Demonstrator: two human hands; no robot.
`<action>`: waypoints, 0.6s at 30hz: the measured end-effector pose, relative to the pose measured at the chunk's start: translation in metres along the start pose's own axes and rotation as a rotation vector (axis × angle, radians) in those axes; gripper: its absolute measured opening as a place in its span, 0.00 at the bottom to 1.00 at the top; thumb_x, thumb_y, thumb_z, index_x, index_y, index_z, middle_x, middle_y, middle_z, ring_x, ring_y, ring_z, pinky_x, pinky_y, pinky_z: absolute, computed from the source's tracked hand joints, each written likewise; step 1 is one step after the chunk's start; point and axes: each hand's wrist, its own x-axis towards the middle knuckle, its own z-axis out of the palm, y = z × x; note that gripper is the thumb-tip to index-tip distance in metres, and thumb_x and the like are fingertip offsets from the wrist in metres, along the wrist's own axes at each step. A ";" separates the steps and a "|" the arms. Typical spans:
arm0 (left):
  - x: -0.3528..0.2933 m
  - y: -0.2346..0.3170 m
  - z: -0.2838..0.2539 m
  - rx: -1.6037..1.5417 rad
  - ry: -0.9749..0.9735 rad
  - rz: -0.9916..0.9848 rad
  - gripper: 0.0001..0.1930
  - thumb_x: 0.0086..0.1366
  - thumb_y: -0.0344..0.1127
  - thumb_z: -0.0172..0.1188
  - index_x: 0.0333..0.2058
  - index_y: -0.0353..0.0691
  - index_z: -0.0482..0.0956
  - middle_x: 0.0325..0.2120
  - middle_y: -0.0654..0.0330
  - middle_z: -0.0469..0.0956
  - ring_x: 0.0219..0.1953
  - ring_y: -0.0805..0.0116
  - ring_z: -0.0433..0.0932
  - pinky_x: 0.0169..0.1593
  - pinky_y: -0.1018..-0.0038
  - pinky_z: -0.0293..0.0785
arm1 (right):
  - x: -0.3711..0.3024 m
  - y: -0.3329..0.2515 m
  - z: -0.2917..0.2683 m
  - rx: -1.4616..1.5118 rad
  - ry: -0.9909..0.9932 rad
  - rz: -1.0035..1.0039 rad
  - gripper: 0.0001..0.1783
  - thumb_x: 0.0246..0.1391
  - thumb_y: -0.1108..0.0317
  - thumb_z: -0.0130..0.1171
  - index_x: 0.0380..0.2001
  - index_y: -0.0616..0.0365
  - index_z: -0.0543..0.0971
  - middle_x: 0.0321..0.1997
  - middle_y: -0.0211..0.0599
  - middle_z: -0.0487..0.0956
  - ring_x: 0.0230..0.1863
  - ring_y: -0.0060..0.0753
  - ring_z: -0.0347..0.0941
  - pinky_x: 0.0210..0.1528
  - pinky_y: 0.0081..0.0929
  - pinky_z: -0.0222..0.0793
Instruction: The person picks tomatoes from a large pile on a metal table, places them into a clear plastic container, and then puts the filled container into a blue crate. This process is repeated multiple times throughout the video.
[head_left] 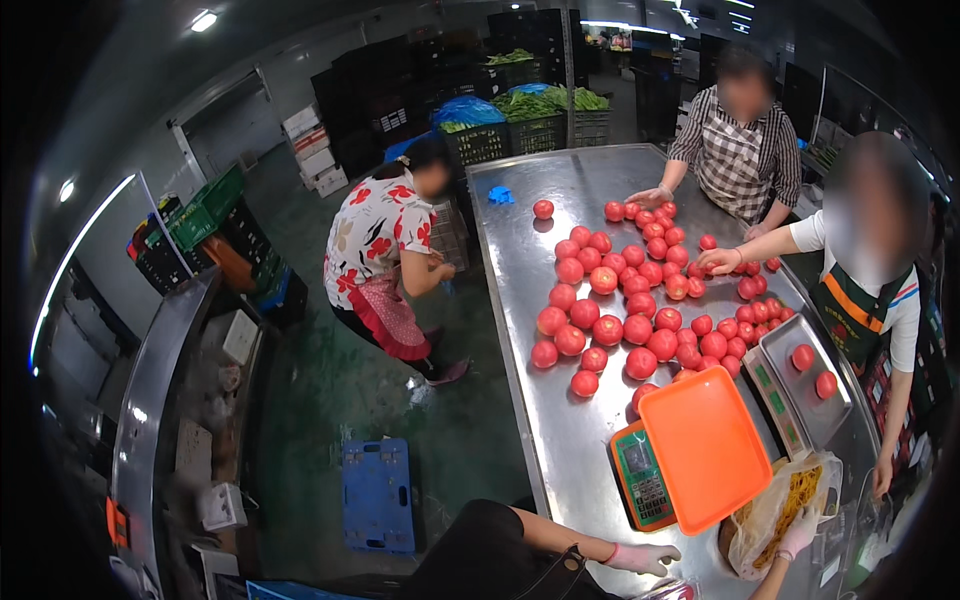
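My left hand (645, 558), in a thin pale glove, is held low over the near table edge, fingers loosely stretched and nothing visible in them. Just below it lies some clear plastic packaging (672, 590). At the right, my gloved right hand (798, 532) reaches into an open clear plastic bag (748, 548) filled with yellow rubber bands (800, 490). Its fingers are drawn together; whatever they grip is hidden. Between my hands and the tomatoes (638, 328) stands a green-panelled scale (642, 478), with an orange tray (705, 450) on top.
A second scale (775, 400) carries two tomatoes on its metal pan (808, 350). Across the steel table (510, 290), two co-workers' hands (652, 196) (718, 262) are at the tomatoes. Another person (385, 250) stands left. A blue platform (378, 495) lies on the floor.
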 end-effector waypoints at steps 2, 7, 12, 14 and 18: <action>0.009 -0.015 -0.003 -0.037 -0.021 -0.077 0.34 0.58 0.41 0.59 0.63 0.42 0.60 0.49 0.51 0.74 0.46 0.59 0.79 0.50 0.65 0.74 | 0.000 0.005 -0.003 0.091 0.109 -0.052 0.06 0.56 0.71 0.54 0.34 0.63 0.76 0.41 0.47 0.74 0.42 0.53 0.73 0.44 0.41 0.68; 0.024 -0.016 0.007 0.126 0.240 0.377 0.39 0.60 0.44 0.62 0.66 0.41 0.54 0.47 0.51 0.76 0.44 0.64 0.77 0.47 0.67 0.74 | -0.039 -0.007 -0.050 0.215 0.180 -0.146 0.06 0.52 0.76 0.56 0.34 0.65 0.77 0.40 0.47 0.74 0.40 0.49 0.73 0.43 0.37 0.68; 0.000 0.041 0.018 -0.340 -0.017 0.230 0.33 0.64 0.45 0.64 0.61 0.39 0.60 0.36 0.61 0.77 0.40 0.75 0.74 0.46 0.74 0.73 | -0.171 -0.133 -0.136 0.578 -0.554 -0.202 0.07 0.43 0.71 0.63 0.22 0.65 0.78 0.28 0.44 0.77 0.30 0.42 0.75 0.33 0.33 0.69; -0.005 0.042 0.008 -0.397 -0.180 0.135 0.12 0.68 0.38 0.59 0.41 0.36 0.73 0.34 0.62 0.76 0.40 0.74 0.74 0.47 0.74 0.72 | -0.212 -0.146 -0.140 0.946 -0.697 0.289 0.11 0.54 0.66 0.61 0.26 0.64 0.78 0.22 0.32 0.75 0.21 0.24 0.71 0.25 0.20 0.66; -0.034 0.083 0.021 -1.172 -0.367 -0.003 0.06 0.70 0.32 0.51 0.31 0.42 0.71 0.29 0.63 0.72 0.36 0.68 0.72 0.50 0.67 0.72 | -0.268 -0.142 -0.139 1.946 -0.644 0.698 0.12 0.64 0.63 0.51 0.30 0.60 0.74 0.16 0.24 0.69 0.13 0.15 0.58 0.17 0.16 0.54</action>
